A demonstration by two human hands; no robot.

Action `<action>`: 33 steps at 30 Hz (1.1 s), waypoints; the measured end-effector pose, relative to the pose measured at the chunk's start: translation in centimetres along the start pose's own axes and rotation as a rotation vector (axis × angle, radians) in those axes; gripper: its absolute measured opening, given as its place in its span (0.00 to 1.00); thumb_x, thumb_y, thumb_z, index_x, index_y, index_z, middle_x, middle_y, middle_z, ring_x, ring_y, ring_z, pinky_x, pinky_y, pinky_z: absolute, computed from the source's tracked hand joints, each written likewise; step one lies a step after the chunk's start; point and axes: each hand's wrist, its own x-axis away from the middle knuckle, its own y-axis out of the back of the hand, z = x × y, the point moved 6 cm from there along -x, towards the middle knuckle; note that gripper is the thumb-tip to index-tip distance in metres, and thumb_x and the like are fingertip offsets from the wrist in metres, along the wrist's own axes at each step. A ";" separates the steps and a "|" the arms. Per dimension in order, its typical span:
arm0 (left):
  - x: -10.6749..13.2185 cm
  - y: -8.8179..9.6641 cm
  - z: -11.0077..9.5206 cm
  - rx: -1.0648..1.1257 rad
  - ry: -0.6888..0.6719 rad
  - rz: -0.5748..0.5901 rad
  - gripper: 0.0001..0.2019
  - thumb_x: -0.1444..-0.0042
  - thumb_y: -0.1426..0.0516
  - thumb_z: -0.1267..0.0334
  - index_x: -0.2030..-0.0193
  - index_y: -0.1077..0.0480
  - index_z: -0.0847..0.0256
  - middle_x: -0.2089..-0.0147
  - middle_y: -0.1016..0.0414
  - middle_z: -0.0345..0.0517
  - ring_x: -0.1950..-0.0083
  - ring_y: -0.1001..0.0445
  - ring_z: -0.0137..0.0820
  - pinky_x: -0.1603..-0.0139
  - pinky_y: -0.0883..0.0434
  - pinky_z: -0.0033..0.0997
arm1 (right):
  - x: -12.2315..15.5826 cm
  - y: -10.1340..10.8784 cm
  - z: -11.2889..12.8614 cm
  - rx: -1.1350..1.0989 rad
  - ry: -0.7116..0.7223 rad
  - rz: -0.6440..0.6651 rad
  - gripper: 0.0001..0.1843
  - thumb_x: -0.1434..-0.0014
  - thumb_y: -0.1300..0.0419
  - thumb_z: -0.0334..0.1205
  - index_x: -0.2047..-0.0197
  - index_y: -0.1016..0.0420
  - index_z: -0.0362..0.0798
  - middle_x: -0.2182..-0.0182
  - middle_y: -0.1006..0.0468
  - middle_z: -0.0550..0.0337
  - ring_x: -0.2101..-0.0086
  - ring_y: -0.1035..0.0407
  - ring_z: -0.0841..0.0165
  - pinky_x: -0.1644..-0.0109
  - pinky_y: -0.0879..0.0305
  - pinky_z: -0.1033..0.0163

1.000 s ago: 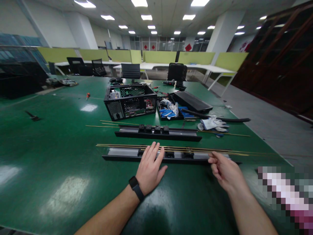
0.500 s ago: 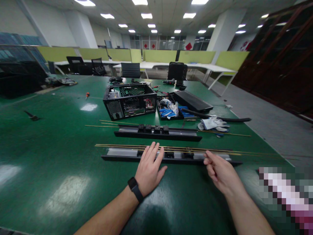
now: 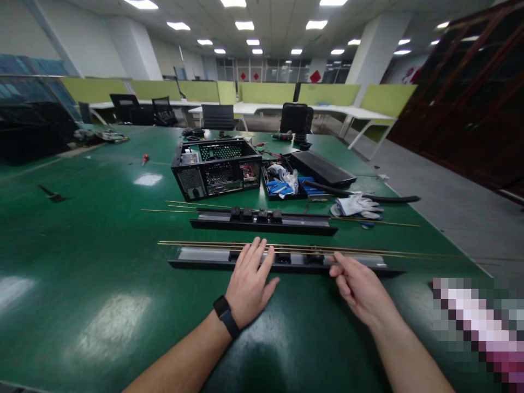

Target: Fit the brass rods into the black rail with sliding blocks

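Note:
A long black channel [image 3: 204, 265] with a pale inner strip lies across the green table in front of me. Dark blocks [image 3: 315, 255] sit along it, and several thin brass-coloured rods [image 3: 196, 244] run lengthwise over it, far past its right end. My left hand [image 3: 250, 289], with a dark watch on the wrist, lies with fingers stretched over the rods and covers part of the channel. Near the channel's right part, my right hand [image 3: 360, 286] has its fingers curled, thumb and index pinched at a rod. The exact fingertip contact is hard to make out.
Behind lies a second channel [image 3: 262, 226] with dark blocks and thin rods. Farther back stand an open black computer case [image 3: 216, 169] and a tray holding gloves [image 3: 284, 183]. More gloves [image 3: 356, 206] and a black tube [image 3: 388, 200] lie to the right.
My right hand has slid a little to the left along the rods. My left hand stays in place over the channel.

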 end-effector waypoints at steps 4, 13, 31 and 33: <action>-0.1 0.1 -0.1 -0.006 -0.001 0.007 0.33 0.39 0.44 0.63 0.29 0.49 0.64 0.28 0.46 0.60 0.25 0.55 0.46 0.28 0.48 0.55 | 0.0 -0.1 -0.2 -0.012 -0.004 -0.027 0.19 0.48 0.31 0.51 0.65 0.26 0.43 0.78 0.26 0.60 0.89 0.48 0.81 0.92 0.59 0.76; 0.0 0.0 0.0 -0.009 0.008 0.017 0.32 0.39 0.44 0.62 0.29 0.47 0.65 0.27 0.47 0.59 0.25 0.55 0.46 0.28 0.48 0.53 | -0.8 3.4 1.0 -0.097 0.055 -0.272 0.12 0.48 0.32 0.42 0.69 0.28 0.42 0.80 0.28 0.61 0.90 0.47 0.79 0.93 0.58 0.75; 0.0 0.1 0.0 -0.002 0.015 0.012 0.32 0.39 0.44 0.63 0.29 0.48 0.63 0.27 0.47 0.59 0.24 0.56 0.46 0.28 0.47 0.56 | -0.5 1.5 0.1 -0.046 -0.021 -0.095 0.18 0.47 0.31 0.49 0.64 0.26 0.42 0.77 0.25 0.59 0.89 0.48 0.80 0.92 0.59 0.75; 0.0 0.1 0.0 -0.008 0.014 0.014 0.32 0.38 0.44 0.62 0.29 0.48 0.64 0.27 0.47 0.59 0.24 0.56 0.46 0.28 0.47 0.55 | -0.5 1.7 0.3 -0.070 -0.003 -0.120 0.17 0.48 0.30 0.48 0.65 0.27 0.43 0.78 0.26 0.61 0.89 0.48 0.80 0.92 0.58 0.75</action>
